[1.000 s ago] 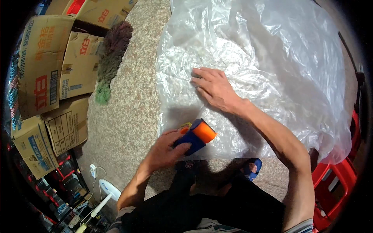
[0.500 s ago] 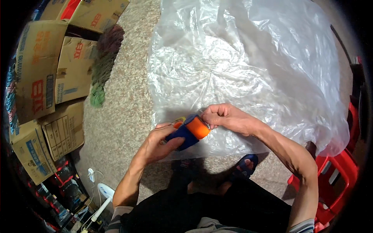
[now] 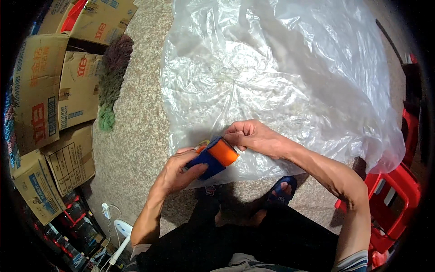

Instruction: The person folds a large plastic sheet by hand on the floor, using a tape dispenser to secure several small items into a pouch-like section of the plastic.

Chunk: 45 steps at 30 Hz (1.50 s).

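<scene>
My left hand [image 3: 176, 171] is closed around the blue body of a tape dispenser [image 3: 209, 159], its thumb lying across the near side. An orange section [image 3: 223, 153] forms the dispenser's right end, and part of a yellowish ring [image 3: 202, 144] shows behind it. With fingers pinched together, my right hand [image 3: 254, 138] is at the edge of the orange end. A small whitish bit shows below those fingertips, but what they grip is too small to make out. Under both hands a large clear plastic sheet [image 3: 281, 86] is spread, wrinkled and shiny.
Cardboard boxes [image 3: 38, 90] are stacked along the left, beside a brown and green bristly strip [image 3: 113, 77]. A white fan-like stand [image 3: 121, 247] with cables is at the lower left. A red plastic chair [image 3: 394, 208] stands at the right. My sandalled foot [image 3: 282, 190] is near the sheet's edge.
Both hands and the dispenser have shifted slightly left in the picture, along with the surroundings. The right fingers still pinch at the dispenser's orange end, and the left grip has not changed.
</scene>
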Tool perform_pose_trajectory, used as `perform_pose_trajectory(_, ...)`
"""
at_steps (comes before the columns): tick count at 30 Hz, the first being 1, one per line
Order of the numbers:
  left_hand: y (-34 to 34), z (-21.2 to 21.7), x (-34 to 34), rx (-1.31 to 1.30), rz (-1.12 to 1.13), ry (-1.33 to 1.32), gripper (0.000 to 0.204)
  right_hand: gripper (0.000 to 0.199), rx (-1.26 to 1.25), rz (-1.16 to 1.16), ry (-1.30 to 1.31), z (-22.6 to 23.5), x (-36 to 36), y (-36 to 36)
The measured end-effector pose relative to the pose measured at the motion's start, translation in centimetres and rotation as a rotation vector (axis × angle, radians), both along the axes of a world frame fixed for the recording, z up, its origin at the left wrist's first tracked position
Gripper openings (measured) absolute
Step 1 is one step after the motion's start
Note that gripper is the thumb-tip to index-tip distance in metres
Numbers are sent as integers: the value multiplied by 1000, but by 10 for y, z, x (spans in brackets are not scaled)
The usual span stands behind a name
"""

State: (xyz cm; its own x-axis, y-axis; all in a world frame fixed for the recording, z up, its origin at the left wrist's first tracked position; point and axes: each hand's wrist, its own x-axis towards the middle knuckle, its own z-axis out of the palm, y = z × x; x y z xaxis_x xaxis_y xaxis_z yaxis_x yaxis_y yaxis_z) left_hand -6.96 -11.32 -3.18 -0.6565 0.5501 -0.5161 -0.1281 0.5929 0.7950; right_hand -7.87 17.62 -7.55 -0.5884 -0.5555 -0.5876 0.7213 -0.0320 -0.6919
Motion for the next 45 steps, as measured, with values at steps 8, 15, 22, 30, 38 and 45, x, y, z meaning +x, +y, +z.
perform_pose_trajectory(8,0,-1,-2,-38,13,-154,32,19,141,4,114,-9,5,-4)
perform_pose_trajectory(15,4,1,10,12,152,-204,32,14,302,55,185,-16,13,-3)
perform_pose_trajectory(22,6,3,13,-10,117,-155,31,15,324,3,215,-2,17,-2)
perform_pose_trajectory(30,7,8,10,-15,95,-151,26,18,295,-120,381,-35,35,10)
perform_pose_trajectory(38,-14,24,-9,3,149,-250,26,27,393,-138,466,-49,11,40)
perform_pose_trajectory(45,-39,28,-15,-35,140,-198,34,24,461,-175,496,-49,-13,65)
